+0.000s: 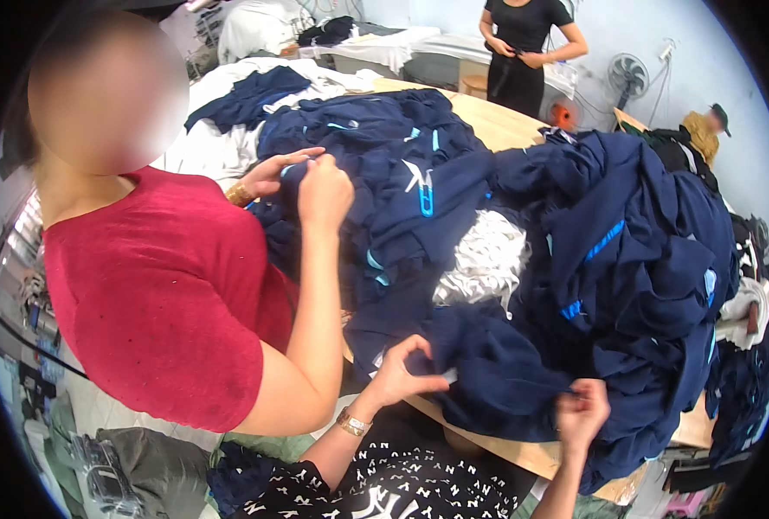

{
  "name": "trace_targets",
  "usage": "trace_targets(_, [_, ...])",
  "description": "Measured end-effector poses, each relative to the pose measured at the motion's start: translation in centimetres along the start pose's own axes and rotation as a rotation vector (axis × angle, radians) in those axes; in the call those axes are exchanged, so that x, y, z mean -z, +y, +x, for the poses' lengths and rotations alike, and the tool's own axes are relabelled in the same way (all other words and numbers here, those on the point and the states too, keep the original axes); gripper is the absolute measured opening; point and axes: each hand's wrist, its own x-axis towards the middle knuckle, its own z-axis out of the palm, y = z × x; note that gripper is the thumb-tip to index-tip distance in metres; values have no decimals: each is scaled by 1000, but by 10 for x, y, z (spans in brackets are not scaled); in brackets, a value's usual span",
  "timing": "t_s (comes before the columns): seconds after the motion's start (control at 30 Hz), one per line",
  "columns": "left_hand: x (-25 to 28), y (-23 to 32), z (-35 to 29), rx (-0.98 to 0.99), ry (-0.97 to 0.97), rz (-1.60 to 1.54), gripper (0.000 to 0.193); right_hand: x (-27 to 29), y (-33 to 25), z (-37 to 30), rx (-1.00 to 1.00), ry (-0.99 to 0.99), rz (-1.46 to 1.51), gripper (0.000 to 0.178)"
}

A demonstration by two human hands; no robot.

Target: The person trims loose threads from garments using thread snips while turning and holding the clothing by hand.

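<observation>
A navy blue garment point(501, 368) is spread between my hands at the near edge of the table, its middle slightly blurred. My right hand point(583, 406) pinches its right end, with fingers closed on the cloth. At its left side is my left hand point(402, 374), wearing a wrist watch point(352, 422); thumb and fingers are curved and apart, and the thumb tip is beside a small white patch on the cloth. Thread snips point(424, 192) with a blue handle lie on the navy pile beyond. A bundle of white fabric strips point(485, 258) sits between the piles.
Close on my left, a person in a red top point(155, 303) holds both hands over the navy pile point(376, 130). A larger navy heap point(635, 233) rises at the right. Another person in black point(527, 48) stands across the wooden table point(497, 117), near a fan point(628, 76).
</observation>
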Motion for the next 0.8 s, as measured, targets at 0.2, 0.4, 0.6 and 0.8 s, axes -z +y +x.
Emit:
trace_targets(0.2, [-16, 75, 4, -91, 205, 488, 41, 53, -25, 51, 534, 571, -139, 19])
trace_targets(0.4, [-8, 64, 21, -20, 192, 568, 26, 109, -31, 54, 349, 930, -55, 12])
trace_targets(0.6, [-41, 70, 22, -205, 255, 932, 48, 68, -29, 56, 280, 769, 159, 24])
trace_targets(0.8, [-89, 33, 31, -214, -195, 734, 53, 57, -72, 59, 379, 657, 277, 27])
